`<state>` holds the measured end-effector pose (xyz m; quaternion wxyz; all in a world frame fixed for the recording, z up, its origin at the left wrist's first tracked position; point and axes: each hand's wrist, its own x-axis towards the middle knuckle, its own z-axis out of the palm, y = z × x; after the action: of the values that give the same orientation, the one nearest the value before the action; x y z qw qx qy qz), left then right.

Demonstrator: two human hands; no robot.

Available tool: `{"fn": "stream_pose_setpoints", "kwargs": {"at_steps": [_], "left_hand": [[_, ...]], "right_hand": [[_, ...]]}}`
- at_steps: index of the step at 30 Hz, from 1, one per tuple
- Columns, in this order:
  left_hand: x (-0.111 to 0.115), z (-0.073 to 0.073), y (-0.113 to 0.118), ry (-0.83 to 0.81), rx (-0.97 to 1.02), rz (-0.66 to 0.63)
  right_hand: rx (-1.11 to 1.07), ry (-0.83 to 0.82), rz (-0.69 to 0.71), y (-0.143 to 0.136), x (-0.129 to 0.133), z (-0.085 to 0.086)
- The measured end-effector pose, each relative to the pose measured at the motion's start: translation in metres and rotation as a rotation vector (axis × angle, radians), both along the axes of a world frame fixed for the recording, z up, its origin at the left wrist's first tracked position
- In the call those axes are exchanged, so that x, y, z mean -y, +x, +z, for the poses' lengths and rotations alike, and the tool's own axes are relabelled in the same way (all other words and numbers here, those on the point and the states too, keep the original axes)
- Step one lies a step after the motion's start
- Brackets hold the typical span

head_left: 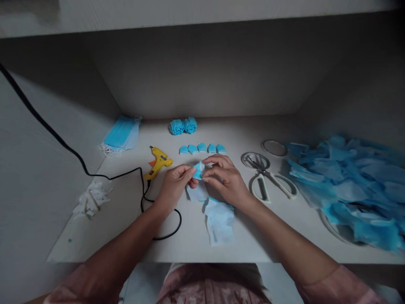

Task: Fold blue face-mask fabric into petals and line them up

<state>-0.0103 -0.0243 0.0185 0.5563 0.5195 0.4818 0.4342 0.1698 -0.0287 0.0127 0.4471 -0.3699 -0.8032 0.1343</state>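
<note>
Between my two hands is a small folded piece of blue and white mask fabric (198, 170). My left hand (177, 184) pinches it from the left with thumb and fingers. From the right, my right hand (225, 178) has its fingertips and thumb closed on the other edge. Below them lie cut white and pale blue fabric pieces (220, 222), one partly under my hands. Just beyond, several small folded blue petals (201, 147) sit in a row. Farther back stand two rolled blue fabric roses (183, 126).
A yellow glue gun (158, 162) with a looping black cord (168, 236) lies left. Scissors (264, 172) and a metal ring (274, 147) are right, beside a heap of blue fabric (359, 182). Face masks (122, 132) and white scraps (93, 200) lie left. A shelf (197, 10) overhangs.
</note>
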Motion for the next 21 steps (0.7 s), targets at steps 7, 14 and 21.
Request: {"fn": "stream_pose_setpoints", "kwargs": {"at_steps": [7,14,21], "left_hand": [[-0.0012,-0.0021,-0.0005,0.012,0.043,0.014],[0.001,-0.004,-0.0004,0.039,-0.002,-0.038],[0.0015,-0.0074,0.0027,0.042,-0.079,-0.093]], "right_hand": [[-0.309,-0.305,-0.049,0.0008,0.001,-0.0003],[-0.615,-0.839,0.12,-0.0048,0.0026,0.0042],[-0.563,-0.804,0.065,-0.0061,0.0007,-0.0032]]}}
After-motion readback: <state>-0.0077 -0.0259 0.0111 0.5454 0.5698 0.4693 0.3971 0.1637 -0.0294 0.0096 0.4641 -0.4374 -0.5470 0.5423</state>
